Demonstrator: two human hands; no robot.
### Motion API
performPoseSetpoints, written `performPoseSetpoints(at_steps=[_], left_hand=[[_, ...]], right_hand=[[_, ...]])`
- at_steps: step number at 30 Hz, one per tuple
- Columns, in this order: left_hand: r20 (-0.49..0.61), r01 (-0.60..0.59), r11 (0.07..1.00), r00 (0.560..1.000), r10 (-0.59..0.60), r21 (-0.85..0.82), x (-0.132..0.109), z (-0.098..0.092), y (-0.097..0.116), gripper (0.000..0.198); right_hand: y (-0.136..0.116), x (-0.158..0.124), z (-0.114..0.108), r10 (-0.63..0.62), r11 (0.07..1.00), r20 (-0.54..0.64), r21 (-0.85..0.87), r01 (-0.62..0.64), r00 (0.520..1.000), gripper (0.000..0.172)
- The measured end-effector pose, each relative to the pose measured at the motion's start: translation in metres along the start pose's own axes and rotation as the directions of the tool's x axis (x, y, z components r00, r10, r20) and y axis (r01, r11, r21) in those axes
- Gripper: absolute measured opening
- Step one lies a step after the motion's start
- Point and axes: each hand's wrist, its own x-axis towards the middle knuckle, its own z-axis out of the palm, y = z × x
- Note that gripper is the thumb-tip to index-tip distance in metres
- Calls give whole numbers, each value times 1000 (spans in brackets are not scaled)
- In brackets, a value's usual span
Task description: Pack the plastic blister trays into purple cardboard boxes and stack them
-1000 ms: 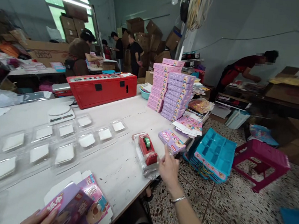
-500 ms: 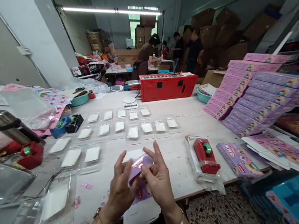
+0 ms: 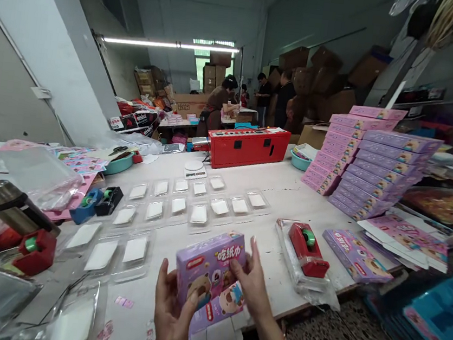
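Head view: both hands (image 3: 177,317) hold purple carton (image 3: 212,277) upright, face toward camera.

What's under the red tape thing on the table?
The red tape dispenser sits on a clear plastic bag lying on the white table. Whatever is inside the bag beneath it is covered.

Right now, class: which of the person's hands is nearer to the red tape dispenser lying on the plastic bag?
Right. The right hand, gripping the purple box, sits just left of the red tape dispenser; the left hand holds the box's far side, farther away.
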Motion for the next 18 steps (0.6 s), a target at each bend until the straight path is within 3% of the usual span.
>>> performPoseSetpoints(at_steps=[2,4,6,7,8,9,11,12,14,15,18], left_hand=[[10,-80,984,997,79,161,4,-1,4,94],[98,-294,907,956,277,300,19,0,12,90],[320,-517,812,844,431,269,37,6,19,62],[429,-576,792,779,458,202,45,10,20,47],[500,-595,791,732,462,141,50,14,20,37],[533,-591,801,712,457,102,54,17,19,33],[511,-564,820,735,446,94,54,21,14,31],[478,-559,821,756,447,116,52,21,12,30],[432,-567,806,777,457,167,45,19,8,34],[415,-566,803,787,458,187,41,17,7,45],[383,-593,777,782,492,213,34,12,9,84]], right_hand=[[-28,13,-13,-213,957,146,-170,237,966,113],[-54,23,-21,-419,769,376,-338,543,827,114],[-68,26,-23,-476,576,606,-332,747,637,110],[-71,25,-23,-475,538,659,-307,785,583,105],[-72,23,-24,-475,545,661,-297,784,581,97],[-71,19,-24,-486,591,607,-302,748,629,82],[-67,10,-26,-479,764,350,-286,579,805,36],[-66,5,-25,-422,859,202,-222,461,884,21],[-67,-3,-20,-206,979,44,4,206,978,30],[-69,-7,-15,-79,991,59,112,72,995,35],[-74,-17,5,190,933,241,258,-251,952,81]])
